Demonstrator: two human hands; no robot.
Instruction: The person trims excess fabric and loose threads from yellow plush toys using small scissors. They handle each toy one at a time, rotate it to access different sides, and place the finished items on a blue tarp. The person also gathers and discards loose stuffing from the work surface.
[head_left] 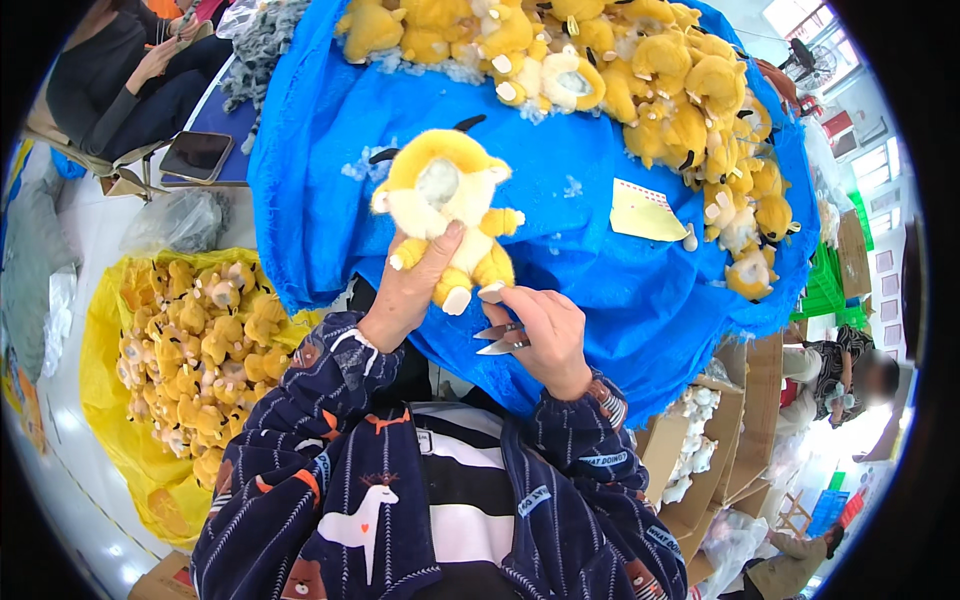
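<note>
A small yellow and cream plush toy (468, 238) is upright above the blue sheet, with white stuffing showing in the round opening of its head. Two thin black strips stick out from the top of that head. My left hand (405, 290) is closed around the toy's side, thumb across its belly. My right hand (552, 335) grips a pair of metal thread snips (498, 345), their blades pointing left. The thumb and forefinger of that same hand touch one of the toy's feet.
Blue sheeting (340, 230) covers the work surface, with a heap of similar plush toys (690, 90) along its far side. A yellow paper (645, 212) lies at right. Lower left stands a yellow bag (105, 370) full of toys. A phone (197, 157) and a seated person (110, 85) are upper left.
</note>
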